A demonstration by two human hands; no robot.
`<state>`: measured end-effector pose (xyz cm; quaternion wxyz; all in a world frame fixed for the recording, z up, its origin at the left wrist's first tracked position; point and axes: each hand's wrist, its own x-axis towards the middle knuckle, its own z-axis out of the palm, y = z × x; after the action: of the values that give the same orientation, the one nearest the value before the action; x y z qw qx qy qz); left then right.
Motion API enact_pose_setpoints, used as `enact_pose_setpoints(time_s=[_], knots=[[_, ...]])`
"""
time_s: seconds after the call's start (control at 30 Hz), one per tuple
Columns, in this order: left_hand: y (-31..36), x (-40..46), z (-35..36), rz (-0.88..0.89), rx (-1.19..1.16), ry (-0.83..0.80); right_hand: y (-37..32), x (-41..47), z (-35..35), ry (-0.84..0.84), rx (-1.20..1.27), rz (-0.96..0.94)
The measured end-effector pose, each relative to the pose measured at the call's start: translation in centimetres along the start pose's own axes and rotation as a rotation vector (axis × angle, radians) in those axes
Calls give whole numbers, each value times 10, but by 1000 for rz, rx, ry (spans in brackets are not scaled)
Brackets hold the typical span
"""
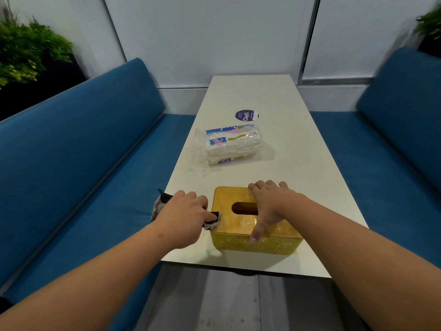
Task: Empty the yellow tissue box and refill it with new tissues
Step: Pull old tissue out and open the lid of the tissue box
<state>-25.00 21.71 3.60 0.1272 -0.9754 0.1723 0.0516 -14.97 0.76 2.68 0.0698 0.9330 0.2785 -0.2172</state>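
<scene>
A long white table (298, 149) runs between two blue benches. Near its front edge sits the yellow tissue box (253, 242). Further along lies a clear plastic pack of paper towels (230, 145), and beyond that a round purple sticker (247, 115).

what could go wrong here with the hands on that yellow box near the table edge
1. The yellow plastic tissue box sits close to the near edge of the white table; a push from the right hand resting on its lid could slide it off.
2. The left hand holds a dark cloth against the lid's corner, so it may hinder lifting the lid.
</scene>
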Motion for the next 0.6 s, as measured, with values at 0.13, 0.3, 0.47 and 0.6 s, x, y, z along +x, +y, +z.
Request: enact_pose_setpoints(time_s=[0.13,0.3,0.47,0.6], knots=[[11,-9,2,45,-15,-23,0,0,-1,2,-8,-2],[10,-6,-3,-20,4,-19,0,-2,0,8,-11,-9],[39,8,-12,108,-13,24,0,2,0,7,0,4],[23,0,-13,55,19,-13,1,-1,2,11,7,-5]])
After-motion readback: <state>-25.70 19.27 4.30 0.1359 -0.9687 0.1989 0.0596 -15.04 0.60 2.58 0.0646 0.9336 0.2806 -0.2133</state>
